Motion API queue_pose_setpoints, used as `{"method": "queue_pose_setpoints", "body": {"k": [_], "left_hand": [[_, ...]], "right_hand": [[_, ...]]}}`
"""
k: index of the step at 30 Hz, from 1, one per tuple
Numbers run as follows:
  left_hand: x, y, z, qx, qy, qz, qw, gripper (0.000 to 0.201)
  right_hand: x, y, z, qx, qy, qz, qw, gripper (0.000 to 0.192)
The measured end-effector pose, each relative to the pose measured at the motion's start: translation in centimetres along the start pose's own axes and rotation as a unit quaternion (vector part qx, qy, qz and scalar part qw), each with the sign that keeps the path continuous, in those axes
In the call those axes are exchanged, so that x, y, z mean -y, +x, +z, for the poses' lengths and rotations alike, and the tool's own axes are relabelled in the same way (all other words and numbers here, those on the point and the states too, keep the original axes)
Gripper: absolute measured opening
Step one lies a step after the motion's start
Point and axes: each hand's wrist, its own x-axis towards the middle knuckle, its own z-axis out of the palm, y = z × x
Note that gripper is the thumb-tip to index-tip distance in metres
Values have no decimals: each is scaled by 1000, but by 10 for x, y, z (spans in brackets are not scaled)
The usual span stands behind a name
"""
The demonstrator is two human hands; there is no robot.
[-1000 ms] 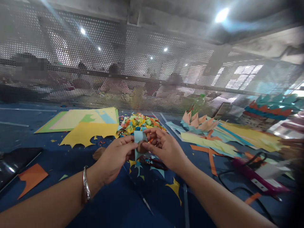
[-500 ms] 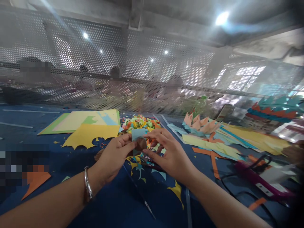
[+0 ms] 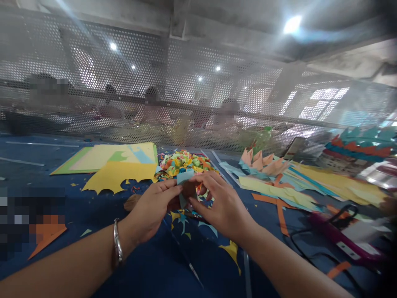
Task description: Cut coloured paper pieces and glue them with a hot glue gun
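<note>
Between my two hands is a small light-blue piece of paper, bent so that one part stands upright. My left hand pinches its left edge between thumb and fingers; a silver bangle is on that wrist. The fingers of my right hand are curved around the paper's right side, thumb and index finger at its edge. A brownish patch shows between the hands, and I cannot make out what it is. Behind them lies a heap of colourful paper scraps. Below them are yellow and blue cut-offs on the dark blue table.
Left of the heap lies a stack of coloured sheets with a scalloped yellow sheet. To the right are folded peach paper points, paper strips and a purple power strip with black cables. A perforated metal screen stands behind.
Both hands have shifted slightly right with the blue paper. The paper has turned and now looks narrower, more folded on itself.
</note>
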Motion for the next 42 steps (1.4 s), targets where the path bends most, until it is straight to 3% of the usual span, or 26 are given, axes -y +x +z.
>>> {"method": "queue_pose_setpoints", "body": {"k": [14,37,39,42], "left_hand": [[-5,3,-12,-9,41,-70,997,14],[-10,2,-11,-24,70,-81,994,15],[-11,0,-11,-14,77,-71,994,14],[-10,-1,-13,48,96,-26,994,11]], "right_hand": [[1,-2,-4,102,12,-56,993,35],[1,-2,-5,129,14,-71,989,33],[1,-2,-5,130,17,-68,989,33],[1,-2,-5,127,23,-67,989,33]]}}
